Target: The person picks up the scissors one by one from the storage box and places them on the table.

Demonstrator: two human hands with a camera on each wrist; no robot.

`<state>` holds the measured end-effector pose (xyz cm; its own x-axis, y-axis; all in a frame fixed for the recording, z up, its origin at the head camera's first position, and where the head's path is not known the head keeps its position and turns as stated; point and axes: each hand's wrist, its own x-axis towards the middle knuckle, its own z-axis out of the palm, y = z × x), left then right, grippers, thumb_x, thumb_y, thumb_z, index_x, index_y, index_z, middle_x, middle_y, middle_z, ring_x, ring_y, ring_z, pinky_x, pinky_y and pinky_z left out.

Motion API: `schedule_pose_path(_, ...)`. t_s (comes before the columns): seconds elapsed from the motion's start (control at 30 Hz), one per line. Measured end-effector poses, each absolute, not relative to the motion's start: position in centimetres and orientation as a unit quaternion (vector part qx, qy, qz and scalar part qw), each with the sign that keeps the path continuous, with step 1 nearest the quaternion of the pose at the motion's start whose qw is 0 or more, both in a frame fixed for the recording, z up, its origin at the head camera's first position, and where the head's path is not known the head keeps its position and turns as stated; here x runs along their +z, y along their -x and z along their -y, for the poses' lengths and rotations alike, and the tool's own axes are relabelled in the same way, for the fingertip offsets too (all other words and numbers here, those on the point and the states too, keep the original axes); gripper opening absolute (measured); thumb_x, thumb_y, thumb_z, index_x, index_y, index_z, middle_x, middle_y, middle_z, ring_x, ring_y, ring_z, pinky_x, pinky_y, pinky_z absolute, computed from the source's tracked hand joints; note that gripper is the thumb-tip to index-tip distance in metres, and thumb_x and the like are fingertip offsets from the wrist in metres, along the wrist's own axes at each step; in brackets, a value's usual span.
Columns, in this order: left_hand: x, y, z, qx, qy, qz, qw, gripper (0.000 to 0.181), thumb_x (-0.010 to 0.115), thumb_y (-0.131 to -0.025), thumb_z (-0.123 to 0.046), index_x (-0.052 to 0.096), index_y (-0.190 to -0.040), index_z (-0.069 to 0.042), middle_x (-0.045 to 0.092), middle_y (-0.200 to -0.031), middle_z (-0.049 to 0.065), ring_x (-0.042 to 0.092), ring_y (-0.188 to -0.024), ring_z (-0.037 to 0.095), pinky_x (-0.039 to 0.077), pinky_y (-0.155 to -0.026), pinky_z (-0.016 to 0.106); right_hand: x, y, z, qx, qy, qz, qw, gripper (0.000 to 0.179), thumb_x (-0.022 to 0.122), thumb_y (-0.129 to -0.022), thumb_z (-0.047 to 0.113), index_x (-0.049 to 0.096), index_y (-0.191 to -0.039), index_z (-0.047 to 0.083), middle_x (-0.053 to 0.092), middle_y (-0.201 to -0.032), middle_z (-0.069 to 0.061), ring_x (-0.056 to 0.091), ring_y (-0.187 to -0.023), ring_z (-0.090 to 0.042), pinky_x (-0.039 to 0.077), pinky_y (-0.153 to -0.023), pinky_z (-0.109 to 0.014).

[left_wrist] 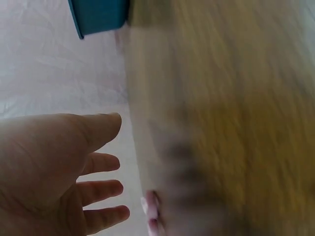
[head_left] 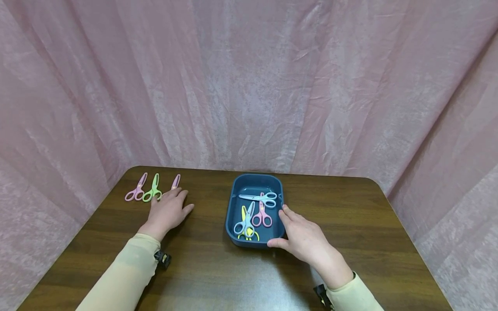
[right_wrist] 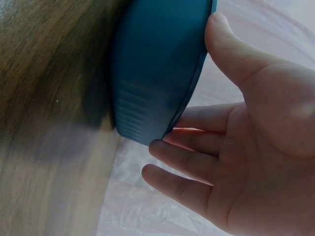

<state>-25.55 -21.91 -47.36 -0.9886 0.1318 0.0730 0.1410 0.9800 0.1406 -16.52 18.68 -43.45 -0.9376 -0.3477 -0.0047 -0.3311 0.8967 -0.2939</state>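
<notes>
My left hand (head_left: 167,211) reaches over a lilac pair of scissors (head_left: 176,181) at the table's left, covering its handles. In the left wrist view the fingers of the left hand (left_wrist: 59,167) are spread and loosely extended; whether they touch the scissors cannot be seen. My right hand (head_left: 305,242) rests on the near right corner of a dark blue tray (head_left: 228,220), thumb at the near rim and fingers along the right side. Inside lie two light blue scissors (head_left: 268,199), pink scissors (head_left: 262,218) and yellow scissors (head_left: 244,212), partly overlapping.
Beside the left hand lie green scissors (head_left: 155,190) and, farther left, another lilac pair of scissors (head_left: 136,193). The brown wooden table (head_left: 330,194) has rounded far corners. A pink curtain (head_left: 249,86) hangs behind it and along the sides.
</notes>
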Motion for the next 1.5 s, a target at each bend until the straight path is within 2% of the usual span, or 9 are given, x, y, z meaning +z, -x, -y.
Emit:
schedule_pose_path(0.73,-45.1,23.2,14.5,-0.101,0.159,0.972,0.141,0.055,0.077,-0.105,-0.038,0.067,-0.148,-0.004,0.07,-0.142,0.02,0.068,-0.129,0.041,0.041,-0.111,0.075,-43.1,16.4,-18.6,-0.15,0.168,-0.974,0.026,0.099,0.087,-0.089,0.062,0.055,-0.158,-0.003,0.048,-0.168,-0.022,0.055,-0.148,-0.043,0.051,-0.112,-0.06)
schedule_pose_path(1.17,-43.9,21.2,10.6,-0.127,0.201,0.963,0.127,0.056,0.079,-0.103,-0.04,0.068,-0.147,-0.007,0.072,-0.14,0.015,0.068,-0.13,0.037,0.041,-0.115,0.071,-43.2,16.4,-18.5,-0.154,0.165,-0.974,0.028,0.1,0.087,-0.088,0.062,0.056,-0.157,-0.003,0.048,-0.168,-0.022,0.055,-0.148,-0.043,0.052,-0.112,-0.061)
schedule_pose_path(1.5,-43.4,20.1,8.0,-0.138,0.256,0.949,0.122,0.05,0.082,-0.101,-0.039,0.074,-0.139,-0.008,0.075,-0.133,0.013,0.071,-0.123,0.033,0.044,-0.114,0.067,-43.2,16.4,-18.4,-0.148,0.163,-0.975,0.027,0.1,0.087,-0.088,0.063,0.057,-0.156,-0.003,0.049,-0.167,-0.022,0.056,-0.147,-0.042,0.053,-0.11,-0.06)
